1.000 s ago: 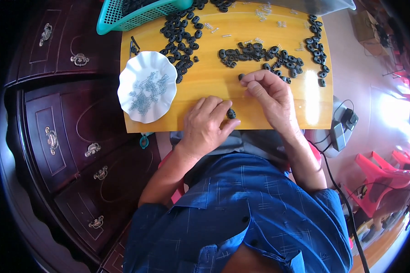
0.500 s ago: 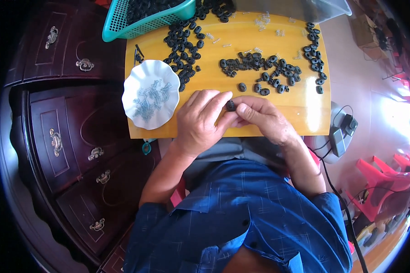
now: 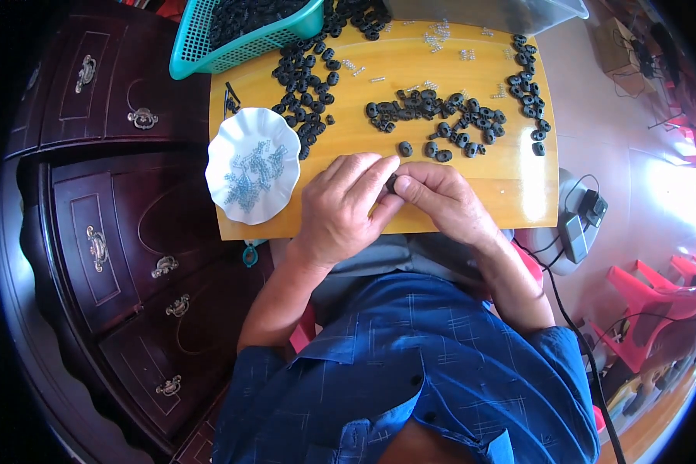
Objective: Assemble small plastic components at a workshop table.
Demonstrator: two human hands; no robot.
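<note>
Just above the front edge of the yellow table [image 3: 472,209], a small black plastic cord lock [image 3: 392,184] is pinched between my two hands. My left hand [image 3: 340,205] grips it from the left with bent fingers. From the right, the thumb and index finger of my right hand [image 3: 450,205] close on the same piece; most of it is hidden by fingertips. Beyond my hands lies a spread of black cord lock parts [image 3: 425,104]. Left of my left hand stands a white wavy-rimmed bowl [image 3: 223,139] with small metal springs [image 3: 255,170] inside.
A green basket [image 3: 243,52] full of black parts stands at the far left, near a translucent bin [image 3: 495,14]. More parts line the left and right [image 3: 530,97] of the table, with loose springs [image 3: 437,35] between. Dark drawers [image 3: 104,232] flank the left; cables [image 3: 553,286] hang at right.
My fingers have closed further over the cord lock, so less of it shows. Both hands stay at nearly the same place, and the whole view has shifted slightly.
</note>
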